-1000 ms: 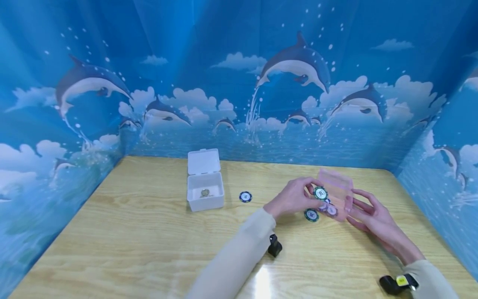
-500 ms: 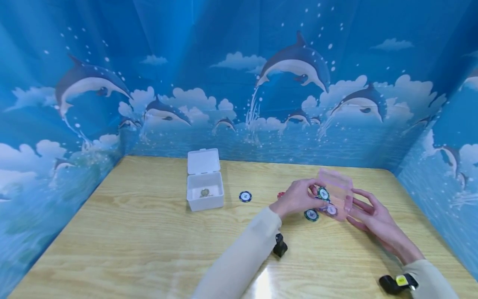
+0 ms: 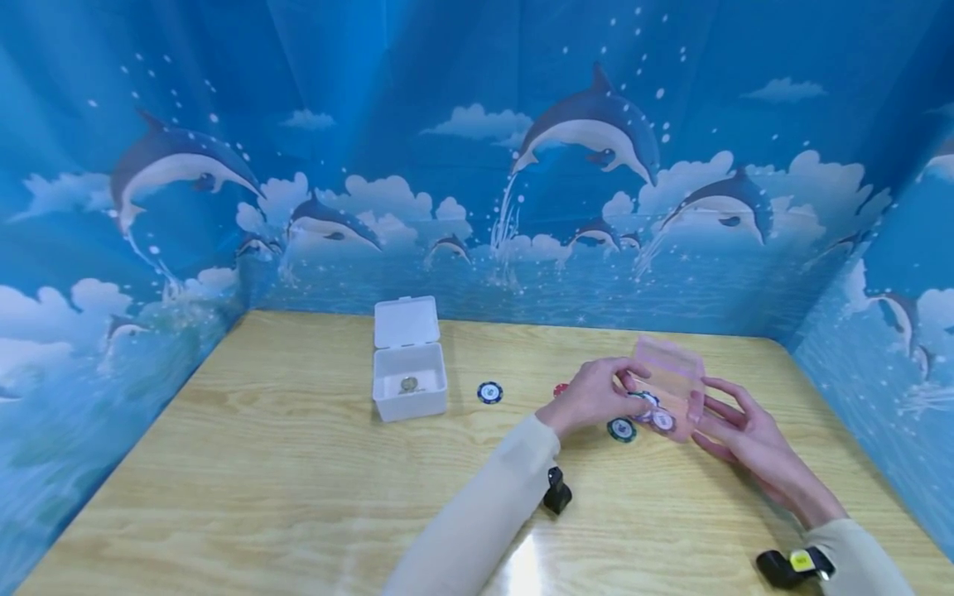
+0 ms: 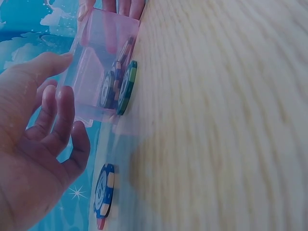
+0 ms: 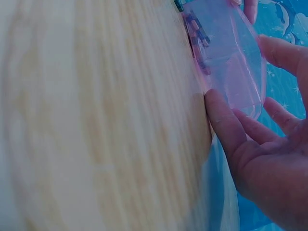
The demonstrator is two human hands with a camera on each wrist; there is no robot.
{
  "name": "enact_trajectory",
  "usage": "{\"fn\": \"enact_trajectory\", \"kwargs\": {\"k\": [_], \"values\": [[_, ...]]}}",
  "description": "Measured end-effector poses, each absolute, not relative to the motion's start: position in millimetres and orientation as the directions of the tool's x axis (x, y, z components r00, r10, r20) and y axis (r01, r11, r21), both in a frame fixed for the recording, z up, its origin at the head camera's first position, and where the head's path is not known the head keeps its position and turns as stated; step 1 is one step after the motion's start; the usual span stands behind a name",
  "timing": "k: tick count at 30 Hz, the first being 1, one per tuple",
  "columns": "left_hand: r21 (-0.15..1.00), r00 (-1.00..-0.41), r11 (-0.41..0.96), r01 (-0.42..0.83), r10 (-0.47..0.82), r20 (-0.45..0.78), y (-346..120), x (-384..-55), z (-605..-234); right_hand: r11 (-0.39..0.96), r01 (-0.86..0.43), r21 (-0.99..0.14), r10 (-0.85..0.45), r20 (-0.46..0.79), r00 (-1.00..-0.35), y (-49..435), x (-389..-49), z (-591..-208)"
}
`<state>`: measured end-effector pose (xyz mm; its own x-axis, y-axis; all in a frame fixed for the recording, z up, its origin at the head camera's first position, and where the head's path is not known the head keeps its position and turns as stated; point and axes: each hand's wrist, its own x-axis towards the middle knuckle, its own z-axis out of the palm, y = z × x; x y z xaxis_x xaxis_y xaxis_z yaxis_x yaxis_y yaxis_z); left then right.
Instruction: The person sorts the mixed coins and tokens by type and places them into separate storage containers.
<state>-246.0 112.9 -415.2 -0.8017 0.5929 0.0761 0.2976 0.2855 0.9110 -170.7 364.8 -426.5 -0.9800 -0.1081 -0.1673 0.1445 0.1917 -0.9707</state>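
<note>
A translucent pink box (image 3: 680, 382) stands at the right of the table with its lid raised; several poker chips (image 3: 662, 420) lie inside it. My right hand (image 3: 745, 434) holds the box by its right side, thumb and fingers spread along the wall in the right wrist view. Over the box's left edge is my left hand (image 3: 596, 391), its fingers loosely bent and nothing between them in the left wrist view. A green-edged poker chip (image 3: 622, 429) lies on the table just in front of the box.
Left of my left hand lies a blue-edged poker chip (image 3: 489, 392). A red chip (image 3: 561, 388) is mostly hidden behind that hand. Further left stands a white box (image 3: 410, 407) with its lid up and a coin-like disc (image 3: 409, 384) inside. A dolphin-print curtain (image 3: 462, 165) encloses the table's back and sides.
My left hand moved slightly right, then let go of a green-edged poker chip, which dropped into the pink box. The red chip came into sight behind it. My right hand stays on the box.
</note>
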Motion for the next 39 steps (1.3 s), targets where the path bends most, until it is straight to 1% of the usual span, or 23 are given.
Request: {"fn": "enact_trajectory", "kwargs": {"k": [11, 19, 24, 30, 36, 39], "values": [[0.896, -0.781, 0.273, 0.349, 0.613, 0.117, 97.4, -248.4, -412.5, 0.192, 0.144, -0.971, -0.105, -0.166, -0.980, 364.5, -170.9, -426.9], [0.882, -0.793, 0.313, 0.351, 0.601, 0.102, 81.0, -250.9, -410.9, 0.198, 0.149, -0.969, -0.100, -0.171, -0.980, 364.0, -171.4, -427.9], [0.873, -0.788, 0.339, 0.351, 0.611, 0.079, 70.4, -251.9, -411.4, 0.198, 0.149, -0.969, -0.096, -0.170, -0.981, 364.5, -170.7, -428.6], [0.831, -0.767, 0.407, 0.379, 0.640, 0.036, 52.6, -255.1, -412.9, 0.203, 0.152, -0.967, -0.104, -0.176, -0.979, 364.6, -170.3, -430.2], [0.740, -0.787, 0.530, 0.414, 0.618, -0.002, 36.7, -257.7, -414.6, 0.197, 0.160, -0.967, -0.097, -0.181, -0.979, 365.1, -170.8, -430.0], [0.703, -0.784, 0.567, 0.430, 0.620, -0.020, 32.1, -258.4, -415.2, 0.189, 0.161, -0.969, -0.095, -0.181, -0.979, 366.8, -171.0, -429.8]]}}
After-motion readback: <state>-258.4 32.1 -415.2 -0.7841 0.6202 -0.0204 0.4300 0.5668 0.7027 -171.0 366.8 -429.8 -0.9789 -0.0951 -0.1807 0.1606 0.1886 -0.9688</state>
